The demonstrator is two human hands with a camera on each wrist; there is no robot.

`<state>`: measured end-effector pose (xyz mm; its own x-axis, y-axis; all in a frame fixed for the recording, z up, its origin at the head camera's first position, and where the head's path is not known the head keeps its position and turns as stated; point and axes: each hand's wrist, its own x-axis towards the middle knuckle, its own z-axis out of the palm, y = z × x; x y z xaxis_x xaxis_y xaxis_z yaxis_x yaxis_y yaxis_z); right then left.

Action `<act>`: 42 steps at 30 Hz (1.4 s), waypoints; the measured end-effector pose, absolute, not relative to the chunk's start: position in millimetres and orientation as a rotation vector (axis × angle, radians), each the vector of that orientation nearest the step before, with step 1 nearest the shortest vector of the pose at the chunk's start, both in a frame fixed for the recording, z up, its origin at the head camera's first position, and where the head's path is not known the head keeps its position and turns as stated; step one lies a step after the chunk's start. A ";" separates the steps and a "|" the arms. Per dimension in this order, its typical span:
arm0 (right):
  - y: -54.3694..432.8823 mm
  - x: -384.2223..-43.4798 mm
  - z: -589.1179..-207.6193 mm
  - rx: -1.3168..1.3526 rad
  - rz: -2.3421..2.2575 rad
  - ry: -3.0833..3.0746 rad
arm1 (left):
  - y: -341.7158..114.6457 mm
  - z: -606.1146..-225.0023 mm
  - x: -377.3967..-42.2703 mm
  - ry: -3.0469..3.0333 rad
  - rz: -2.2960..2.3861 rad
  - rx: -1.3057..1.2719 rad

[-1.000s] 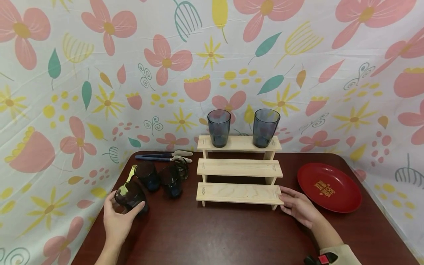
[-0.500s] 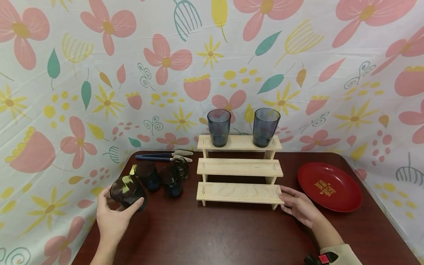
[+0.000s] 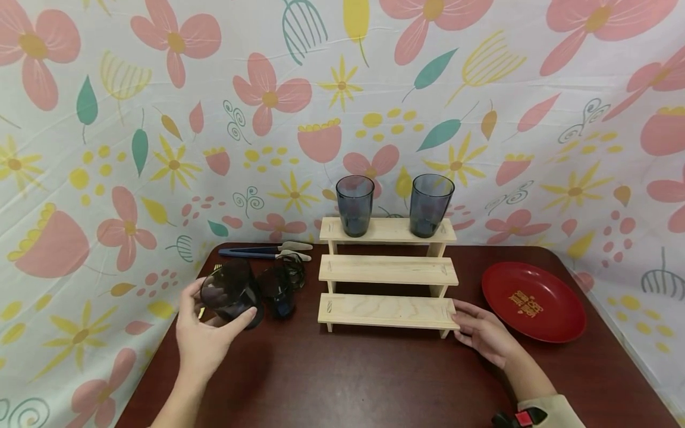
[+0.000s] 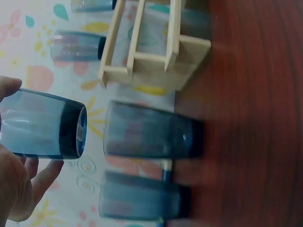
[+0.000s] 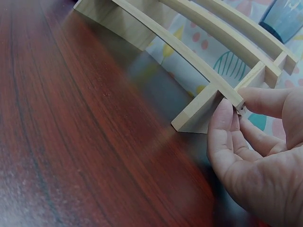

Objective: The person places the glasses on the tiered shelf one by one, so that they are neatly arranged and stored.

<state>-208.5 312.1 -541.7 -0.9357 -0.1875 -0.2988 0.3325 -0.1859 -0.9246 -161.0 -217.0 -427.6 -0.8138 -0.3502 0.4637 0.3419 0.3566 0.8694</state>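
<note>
My left hand [image 3: 203, 342] grips a blue-tinted glass tumbler [image 4: 38, 124], thumb on one side and fingers on the other. The tumbler is tilted and held above the table at left. Two similar tumblers, a nearer one [image 4: 149, 132] and another [image 4: 137, 196], stand on the table beyond it; in the head view the held one largely covers one of them. With thumb and fingers my right hand [image 3: 484, 333] pinches the right end of the lowest step of a three-tier wooden rack [image 3: 387, 270]. On its top step stand a left tumbler [image 3: 355, 205] and a right tumbler [image 3: 430, 208].
Blue-handled tongs [image 3: 248, 252] lie at the back left, with a dark looped wire-like object [image 3: 293, 270] before them. A yellow fork, mostly hidden, lies by the left edge. A red plate [image 3: 559, 306] sits right of the rack. A floral cloth [image 3: 187, 131] hangs behind the table.
My left hand first lifts the tumbler slightly to the left, then carries it rightward, where it overlaps a standing tumbler. My right hand stays on the rack.
</note>
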 end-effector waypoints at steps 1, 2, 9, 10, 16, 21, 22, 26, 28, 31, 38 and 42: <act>312.2 -208.4 -541.7 0.170 -2.183 1.748 | -213.4 -426.7 -162.5 -2.035 -1.498 -0.013; 312.3 -208.2 -541.7 0.171 -2.183 1.750 | -209.7 -425.8 -164.2 -2.043 -1.497 -0.037; 312.7 -207.8 -541.8 0.160 -2.184 1.748 | -179.1 -422.0 -180.1 -2.037 -1.584 -0.218; 312.7 -207.7 -541.7 0.158 -2.185 1.747 | -174.2 -422.2 -182.8 -2.040 -1.584 -0.235; 311.9 -207.8 -541.5 0.164 -2.188 1.742 | -143.0 -426.9 -200.0 -2.056 -1.621 -0.326; 311.7 -207.7 -541.8 0.176 -2.185 1.736 | -112.7 -430.3 -214.0 -2.067 -1.640 -0.400; 311.8 -207.6 -541.9 0.177 -2.187 1.736 | -106.0 -430.7 -216.7 -2.066 -1.648 -0.414; 311.9 -207.3 -541.3 0.171 -2.197 1.735 | -78.7 -432.9 -228.4 -2.055 -1.713 -0.467; 312.0 -207.3 -540.8 0.163 -2.197 1.734 | -64.9 -433.9 -234.1 -2.059 -1.735 -0.482; 311.9 -207.4 -540.2 0.162 -2.193 1.738 | -43.2 -434.2 -241.7 -2.084 -1.746 -0.486; 311.4 -207.6 -541.8 0.171 -2.197 1.740 | 3.5 -435.8 -257.4 -2.140 -1.739 -0.552; 312.6 -207.5 -542.1 0.171 -2.194 1.744 | 27.1 -442.4 -266.9 -2.164 -1.665 -0.595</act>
